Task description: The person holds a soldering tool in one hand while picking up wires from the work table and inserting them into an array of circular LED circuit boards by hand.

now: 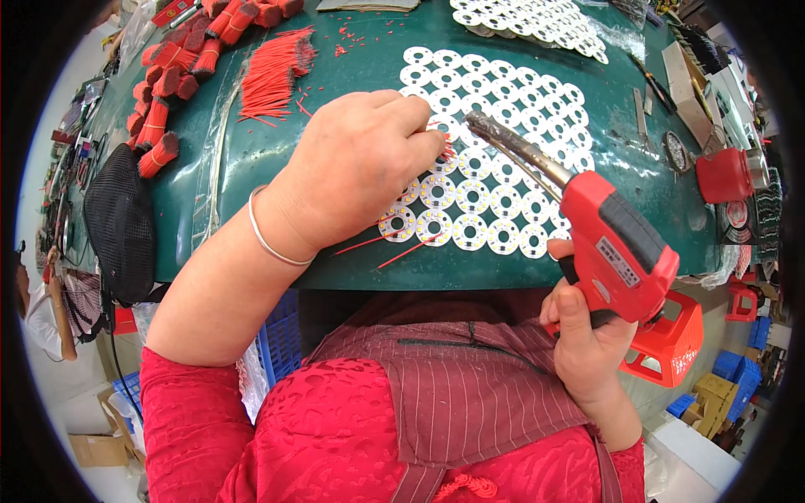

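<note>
A panel of white ring-shaped LED boards [471, 198] lies on the green table. Over its left part is my left hand [356, 159], fingers pinched together, with short red wires [449, 149] poking out at the fingertips. My right hand [587, 339] grips a red and black soldering gun [619, 243]. The gun's dark, dirty tip [495, 130] reaches toward the upper middle of the panel, close to my left fingertips. Whether the tip touches a board I cannot tell. Two loose red wires [408, 252] extend from the near left boards.
A pile of loose red wires [275, 71] lies to the far left, beside several tied bundles [163, 105]. More ring boards [532, 23] are stacked at the back. A black mesh bag [120, 222] hangs at the left edge; a red canister [725, 176] stands right. A red stool [671, 339] is below.
</note>
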`<state>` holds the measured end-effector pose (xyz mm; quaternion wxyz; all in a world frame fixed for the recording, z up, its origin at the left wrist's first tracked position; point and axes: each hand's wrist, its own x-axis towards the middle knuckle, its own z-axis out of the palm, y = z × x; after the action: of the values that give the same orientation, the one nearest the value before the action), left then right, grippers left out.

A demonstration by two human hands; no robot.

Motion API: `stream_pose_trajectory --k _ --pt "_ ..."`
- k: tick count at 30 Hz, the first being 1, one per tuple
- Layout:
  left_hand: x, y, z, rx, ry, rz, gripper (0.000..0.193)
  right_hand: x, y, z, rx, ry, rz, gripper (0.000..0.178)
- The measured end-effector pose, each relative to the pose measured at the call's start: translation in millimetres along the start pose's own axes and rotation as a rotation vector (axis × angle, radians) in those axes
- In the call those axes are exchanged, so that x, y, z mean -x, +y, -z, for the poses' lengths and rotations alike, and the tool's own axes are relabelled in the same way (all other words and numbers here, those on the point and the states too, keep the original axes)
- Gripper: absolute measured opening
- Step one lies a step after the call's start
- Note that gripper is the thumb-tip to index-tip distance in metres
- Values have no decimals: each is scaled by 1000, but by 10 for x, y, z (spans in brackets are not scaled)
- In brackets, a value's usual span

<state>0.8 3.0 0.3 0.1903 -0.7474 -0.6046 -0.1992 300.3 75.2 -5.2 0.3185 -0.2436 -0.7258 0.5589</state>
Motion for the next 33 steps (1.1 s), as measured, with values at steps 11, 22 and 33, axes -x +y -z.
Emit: stream_pose_trajectory --k 11,22,33 --pt "-4 -50 -18 108 56 40 16 26 11 -9 -55 1 19 36" --pt "2 -4 -16 62 24 25 18 25 -17 -32 -17 4 -31 19" --pt "-2 23 -1 13 -15 10 18 24 72 -9 -50 14 -21 36"
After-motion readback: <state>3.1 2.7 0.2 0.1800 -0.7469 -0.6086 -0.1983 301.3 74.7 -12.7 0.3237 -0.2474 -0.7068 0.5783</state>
